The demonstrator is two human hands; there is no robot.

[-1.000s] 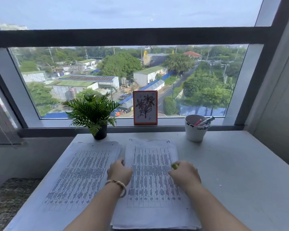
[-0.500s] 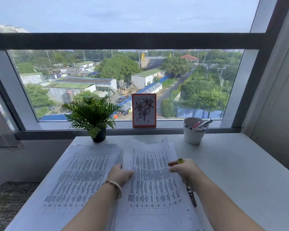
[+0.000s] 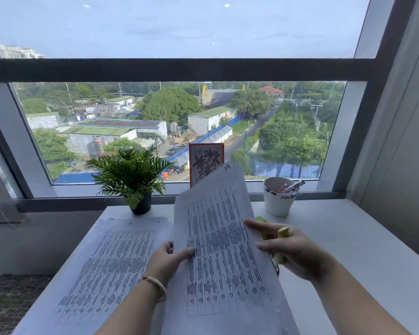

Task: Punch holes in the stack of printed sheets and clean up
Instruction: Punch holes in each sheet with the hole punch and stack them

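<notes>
Gripping printed sheet (image 3: 218, 250): left hand (image 3: 167, 259) and right hand (image 3: 290, 247) pinch side edges; long axis tilts up-away toward window.

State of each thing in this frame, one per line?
Raised sheets: lifted off the table, tilted, held at both side edges.
Left stack: flat on the table.
Left hand: grips the raised sheets.
Right hand: fingers on the raised sheets, also holding a yellow-green object.
Cup: upright, pens inside.

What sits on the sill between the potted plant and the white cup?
Head view: a red-framed flower card stands between the potted plant and the white cup, its lower part hidden by the raised printed sheets.
</notes>
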